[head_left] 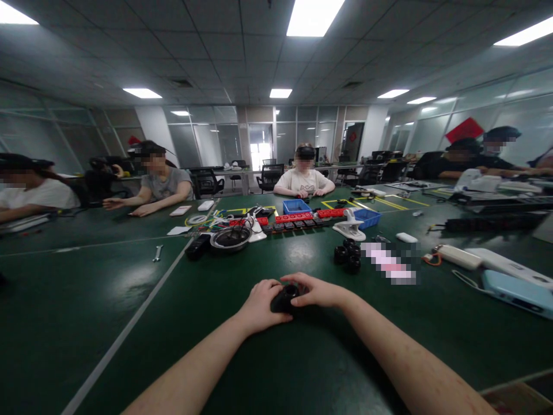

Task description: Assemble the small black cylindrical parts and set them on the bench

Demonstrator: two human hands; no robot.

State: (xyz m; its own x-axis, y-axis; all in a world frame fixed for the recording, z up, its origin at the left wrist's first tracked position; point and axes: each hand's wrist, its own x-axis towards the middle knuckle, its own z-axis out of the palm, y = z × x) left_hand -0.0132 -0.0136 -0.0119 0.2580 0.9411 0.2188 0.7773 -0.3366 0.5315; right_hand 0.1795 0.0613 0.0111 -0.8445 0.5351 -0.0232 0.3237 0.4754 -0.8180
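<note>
A black round object (pixel 286 297) with a shiny, hollow-looking top is between my two hands on the green table; its exact kind is not clear. My left hand (pixel 260 306) curls around its left side, thumb along the near edge. From the right, my right hand (pixel 317 290) grips the upper part, thumb in front and fingers behind. Fingers cover much of the object. Several glossy black round pieces (pixel 348 255) stand in a cluster further off to the right.
Beyond my hands lie a black fan-like ring (pixel 230 238), a white clip stand (pixel 349 226), red strips (pixel 294 217) and blue bins (pixel 366 217). A wrench (pixel 158 253) lies left. A light-blue device (pixel 518 291) is at right. Several people sit around the table.
</note>
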